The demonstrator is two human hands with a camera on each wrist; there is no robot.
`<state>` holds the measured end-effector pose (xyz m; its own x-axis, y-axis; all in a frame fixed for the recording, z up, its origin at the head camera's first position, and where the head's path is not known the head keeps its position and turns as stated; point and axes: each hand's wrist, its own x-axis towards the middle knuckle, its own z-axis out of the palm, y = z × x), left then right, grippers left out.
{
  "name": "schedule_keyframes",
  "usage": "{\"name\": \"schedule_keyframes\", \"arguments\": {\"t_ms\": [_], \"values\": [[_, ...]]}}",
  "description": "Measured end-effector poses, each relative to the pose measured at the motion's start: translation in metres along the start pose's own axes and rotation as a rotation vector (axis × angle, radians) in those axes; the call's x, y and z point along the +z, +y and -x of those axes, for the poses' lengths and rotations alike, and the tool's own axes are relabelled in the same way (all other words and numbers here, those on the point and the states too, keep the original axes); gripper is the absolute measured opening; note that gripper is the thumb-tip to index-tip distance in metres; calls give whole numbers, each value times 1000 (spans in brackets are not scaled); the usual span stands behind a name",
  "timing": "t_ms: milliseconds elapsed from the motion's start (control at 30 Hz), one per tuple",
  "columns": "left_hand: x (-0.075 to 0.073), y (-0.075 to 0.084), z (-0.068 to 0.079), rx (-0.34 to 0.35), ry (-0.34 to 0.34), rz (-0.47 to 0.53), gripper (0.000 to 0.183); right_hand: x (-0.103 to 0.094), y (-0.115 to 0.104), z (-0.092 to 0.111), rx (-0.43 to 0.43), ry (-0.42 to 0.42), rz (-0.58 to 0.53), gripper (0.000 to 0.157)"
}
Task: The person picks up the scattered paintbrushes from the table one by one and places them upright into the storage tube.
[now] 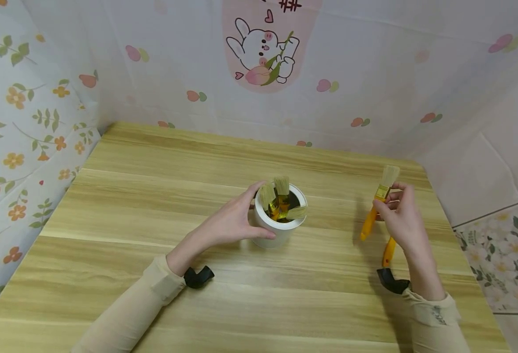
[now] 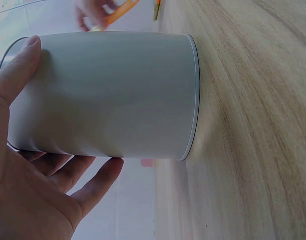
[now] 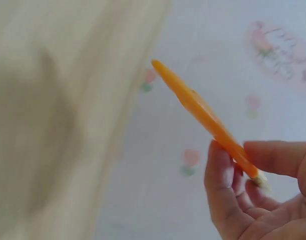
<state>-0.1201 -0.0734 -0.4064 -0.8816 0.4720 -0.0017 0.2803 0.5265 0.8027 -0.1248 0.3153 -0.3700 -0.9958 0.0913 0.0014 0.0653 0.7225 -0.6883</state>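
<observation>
A white cylindrical container [image 1: 271, 239] stands upright on the table, several paintbrushes [image 1: 282, 187] inside it with their pale bristles up. My left hand [image 1: 230, 218] grips its side, thumb on the near wall and fingers round the far one; the left wrist view shows the container's smooth wall [image 2: 107, 95] between thumb and fingers. Off to the right, my right hand [image 1: 402, 215] pinches a paintbrush [image 1: 368, 223] above the table, bristles up and orange handle slanting down. In the right wrist view thumb and fingers hold the orange handle [image 3: 198, 107] near the bristle end.
Another orange handle [image 1: 389, 252] lies on the table under my right wrist, partly hidden by it. The wood-grain table [image 1: 153, 196] meets a patterned cloth [image 1: 241, 117] at the back. Black wrist mounts [image 1: 198, 277] stick out from both sleeves.
</observation>
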Motion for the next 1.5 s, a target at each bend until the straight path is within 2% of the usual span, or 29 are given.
{"name": "schedule_keyframes", "arguments": {"t_ms": [200,367,433,533,600,700,800,900,1000,1133,1233,1500], "values": [[0,0,0,1,0,-2,119,6,-42,5,-162,160,-212,42],[0,1,0,6,2,-2,119,13,-80,11,-281,260,-511,38],[0,1,0,0,2,-2,119,19,-93,14,-374,279,-650,36],[-1,1,0,-1,1,-1,120,29,-109,17,-514,289,-779,35],[-1,1,0,0,-2,1,119,36,-118,19,-582,283,-814,34],[0,1,0,8,-5,4,118,46,-128,22,-639,265,-828,34],[-1,1,0,15,-5,9,118,54,-135,25,-661,220,-801,35],[-1,1,1,12,-6,11,119,62,-137,28,-654,156,-721,34],[-1,1,0,6,-9,9,120,68,-136,29,-641,122,-579,32],[-1,1,0,6,-12,14,120,72,-133,29,-647,124,-332,32],[-2,0,0,14,-13,16,120,74,-131,28,-661,109,-212,32],[-1,-1,0,27,-9,11,119,77,-128,26,-658,47,-100,30]]}}
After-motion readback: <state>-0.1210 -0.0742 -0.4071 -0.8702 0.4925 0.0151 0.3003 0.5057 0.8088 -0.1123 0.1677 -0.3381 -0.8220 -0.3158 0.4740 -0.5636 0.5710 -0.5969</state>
